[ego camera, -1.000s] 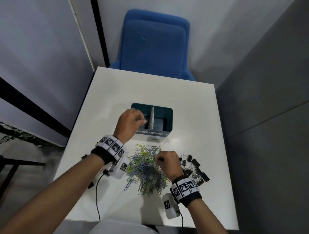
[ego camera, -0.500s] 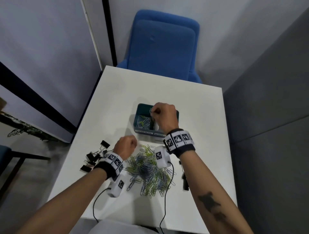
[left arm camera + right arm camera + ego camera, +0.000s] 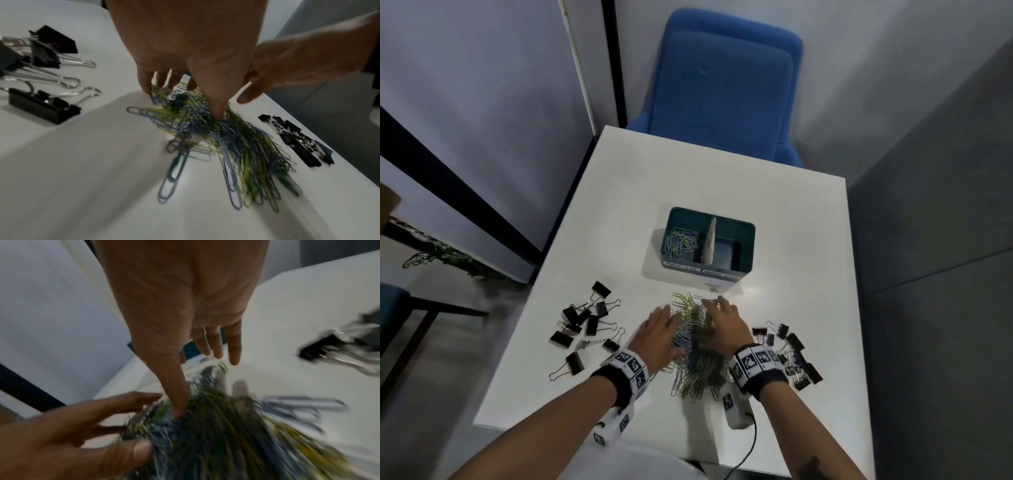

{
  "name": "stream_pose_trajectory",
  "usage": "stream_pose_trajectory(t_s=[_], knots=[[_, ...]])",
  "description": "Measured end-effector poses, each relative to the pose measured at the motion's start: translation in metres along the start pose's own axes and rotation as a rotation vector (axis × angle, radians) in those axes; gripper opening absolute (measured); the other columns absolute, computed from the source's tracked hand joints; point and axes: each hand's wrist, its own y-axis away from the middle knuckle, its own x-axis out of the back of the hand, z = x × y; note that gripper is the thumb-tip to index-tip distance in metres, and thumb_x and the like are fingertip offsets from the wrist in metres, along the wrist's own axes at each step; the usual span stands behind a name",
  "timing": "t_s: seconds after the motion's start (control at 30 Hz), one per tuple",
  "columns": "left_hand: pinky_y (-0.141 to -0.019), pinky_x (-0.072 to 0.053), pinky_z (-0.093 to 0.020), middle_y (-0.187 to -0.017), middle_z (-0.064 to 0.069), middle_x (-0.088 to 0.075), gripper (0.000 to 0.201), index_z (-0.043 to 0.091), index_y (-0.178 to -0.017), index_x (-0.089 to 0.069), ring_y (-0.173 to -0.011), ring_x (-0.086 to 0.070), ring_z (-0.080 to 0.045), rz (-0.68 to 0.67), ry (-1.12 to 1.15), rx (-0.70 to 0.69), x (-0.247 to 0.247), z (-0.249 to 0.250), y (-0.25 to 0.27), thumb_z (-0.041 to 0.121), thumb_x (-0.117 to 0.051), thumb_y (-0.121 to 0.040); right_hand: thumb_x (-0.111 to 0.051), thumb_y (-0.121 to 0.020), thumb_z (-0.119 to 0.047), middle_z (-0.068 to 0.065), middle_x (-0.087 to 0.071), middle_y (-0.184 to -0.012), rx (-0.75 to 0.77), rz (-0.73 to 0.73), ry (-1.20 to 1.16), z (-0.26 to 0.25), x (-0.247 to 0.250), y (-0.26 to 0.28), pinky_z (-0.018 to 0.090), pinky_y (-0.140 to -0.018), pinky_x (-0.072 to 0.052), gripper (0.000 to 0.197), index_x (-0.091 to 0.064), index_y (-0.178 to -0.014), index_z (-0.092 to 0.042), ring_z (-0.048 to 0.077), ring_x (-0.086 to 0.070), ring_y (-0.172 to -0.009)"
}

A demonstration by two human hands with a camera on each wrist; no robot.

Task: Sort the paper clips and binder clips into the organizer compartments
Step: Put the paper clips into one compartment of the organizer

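A heap of blue, green and yellow paper clips (image 3: 697, 356) lies on the white table (image 3: 722, 178) near its front edge. My left hand (image 3: 661, 327) rests on the heap's left side and my right hand (image 3: 722, 320) on its right, fingers spread and straight. In the left wrist view my left hand (image 3: 183, 102) has fingertips and thumb pressing into the paper clips (image 3: 236, 146). The right wrist view is blurred, with my right hand (image 3: 197, 382) digging its thumb into the heap. Behind the heap stands the teal organizer (image 3: 746, 240); paper clips (image 3: 683, 240) fill its left compartment.
Black binder clips lie in two groups, one at the left (image 3: 585, 325) and one at the right (image 3: 791, 356) of the heap. A blue chair (image 3: 722, 85) stands beyond the table's far edge. Grey walls close in on both sides.
My right hand has come back from over the organizer's left compartment to the heap. My left hand, a fist beside the heap before, now lies spread on it.
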Motion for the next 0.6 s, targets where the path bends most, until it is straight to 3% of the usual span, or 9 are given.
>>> stream_pose_trajectory(t_s=[0.07,0.13,0.2,0.23,0.3,0.43,0.6], knots=[[-0.115,-0.024,-0.046,-0.158,-0.017,-0.007,0.084,0.015,-0.151,-0.013,-0.145,-0.008,-0.036,0.021,-0.035,-0.036,-0.005,0.005,0.001,0.038,-0.064,-0.088,-0.084,-0.065,-0.024,0.012,-0.021,-0.154,-0.013,-0.034,0.04,0.012,-0.019,0.004,0.051,-0.098,-0.047,0.099,-0.026,-0.144,-0.032,0.037,-0.03,-0.134],[-0.106,-0.039,-0.044,-0.152,-0.02,-0.027,0.087,0.013,-0.147,-0.03,-0.14,-0.027,-0.038,0.067,-0.049,-0.084,-0.007,0.006,0.001,0.031,-0.078,-0.076,-0.083,-0.064,-0.025,0.014,-0.02,-0.155,0.011,0.007,0.093,0.014,-0.034,0.007,0.051,-0.096,-0.048,0.101,-0.024,-0.145,-0.032,0.037,-0.03,-0.134],[-0.081,-0.056,-0.036,-0.133,-0.021,-0.053,0.089,0.013,-0.13,-0.055,-0.12,-0.054,-0.036,0.067,-0.117,-0.118,-0.006,0.006,-0.002,0.029,-0.093,-0.051,-0.081,-0.064,-0.024,0.013,-0.028,-0.148,0.032,0.067,0.099,0.011,-0.043,0.009,0.047,-0.089,-0.051,0.094,-0.029,-0.142,-0.028,0.036,-0.037,-0.125],[-0.065,-0.059,-0.032,-0.122,-0.019,-0.061,0.089,0.013,-0.121,-0.062,-0.108,-0.062,-0.033,0.089,-0.146,-0.135,-0.005,0.007,-0.002,0.027,-0.096,-0.04,-0.08,-0.064,-0.022,0.011,-0.032,-0.143,0.039,0.087,0.088,0.009,-0.045,0.01,0.045,-0.085,-0.052,0.09,-0.033,-0.14,-0.027,0.034,-0.04,-0.119],[-0.049,-0.055,-0.027,-0.107,-0.015,-0.066,0.082,0.014,-0.11,-0.066,-0.094,-0.067,-0.028,0.12,-0.146,-0.175,0.001,0.008,-0.001,0.019,-0.097,-0.034,-0.079,-0.064,-0.018,0.01,-0.038,-0.134,0.054,0.112,0.043,0.006,-0.047,0.009,0.044,-0.081,-0.054,0.08,-0.04,-0.134,-0.023,0.031,-0.041,-0.114],[-0.043,-0.046,-0.027,-0.086,-0.007,-0.059,0.055,0.013,-0.098,-0.064,-0.072,-0.061,-0.025,0.185,-0.096,-0.172,0.015,0.008,0.001,0.0,-0.085,-0.05,-0.069,-0.073,-0.007,0.011,-0.043,-0.125,0.014,0.123,-0.022,-0.001,-0.042,0.007,0.044,-0.078,-0.054,0.058,-0.048,-0.126,-0.018,0.029,-0.044,-0.109],[-0.059,-0.042,-0.032,-0.091,-0.009,-0.057,0.016,0.01,-0.096,-0.061,-0.078,-0.059,-0.029,0.147,-0.004,-0.125,0.024,0.002,-0.003,0.002,-0.062,-0.083,-0.061,-0.075,0.002,0.01,-0.051,-0.105,-0.027,0.177,-0.129,-0.001,-0.037,0.005,0.037,-0.073,-0.052,0.043,-0.058,-0.115,-0.014,0.032,-0.057,-0.088]])
